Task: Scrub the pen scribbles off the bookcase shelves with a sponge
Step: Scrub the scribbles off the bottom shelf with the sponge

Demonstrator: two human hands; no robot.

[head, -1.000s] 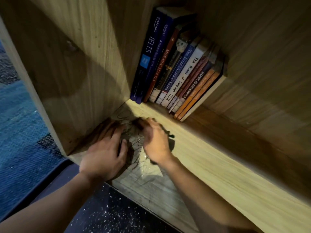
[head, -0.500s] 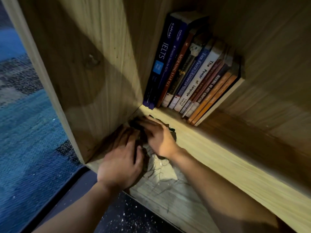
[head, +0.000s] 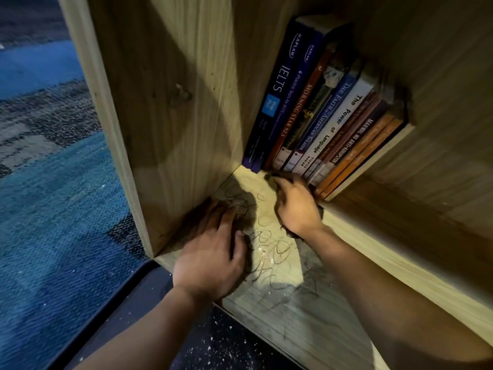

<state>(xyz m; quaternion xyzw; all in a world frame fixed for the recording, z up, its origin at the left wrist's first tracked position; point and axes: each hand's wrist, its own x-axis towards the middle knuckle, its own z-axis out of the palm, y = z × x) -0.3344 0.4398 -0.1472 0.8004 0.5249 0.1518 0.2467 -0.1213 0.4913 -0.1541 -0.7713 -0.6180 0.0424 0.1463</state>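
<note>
Your shelf [head: 346, 263] is a pale wooden board, meeting the side panel [head: 173, 102] at your left and marked across its near left part with dark looping scribbles [head: 274, 252]. At the back a row of books [head: 320, 116] stands on it, leaning left against the panel corner; your left hand [head: 213, 260] lies flat on the board beside the scribbles, and your right hand [head: 296, 206] presses a dark sponge [head: 272, 177] onto it just before the books. Below the board's front edge lie blue patterned carpet [head: 58, 209] and a dark, white-speckled floor strip [head: 226, 345].
</note>
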